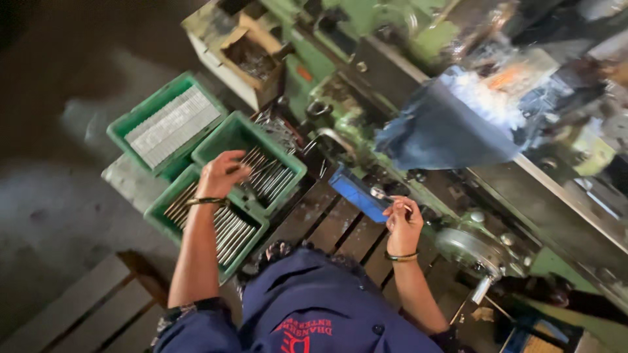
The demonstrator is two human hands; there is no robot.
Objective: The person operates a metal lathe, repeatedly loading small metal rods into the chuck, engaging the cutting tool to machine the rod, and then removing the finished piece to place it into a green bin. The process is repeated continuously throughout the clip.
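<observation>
My left hand [222, 173] reaches into a green plastic crate [216, 147] that holds loose metal rods [268, 176]; its fingers curl around a rod at the crate's near edge. My right hand [402, 222] is raised in front of a green lathe [366, 72] and pinches a short shiny metal rod [383, 194] between thumb and fingers. A second green crate [157, 219] with several rods lies under my left wrist. A third green crate [118, 127] further left holds neatly stacked rods [171, 124]. Both wrists wear bangles.
A blue cloth [438, 131] hangs over the lathe bed. A blue box [356, 189] lies beside my right hand. A handwheel [468, 248] sticks out at the right. Wooden slats [333, 229] cover the floor below me, and a cardboard box [252, 55] of scrap stands behind the crates.
</observation>
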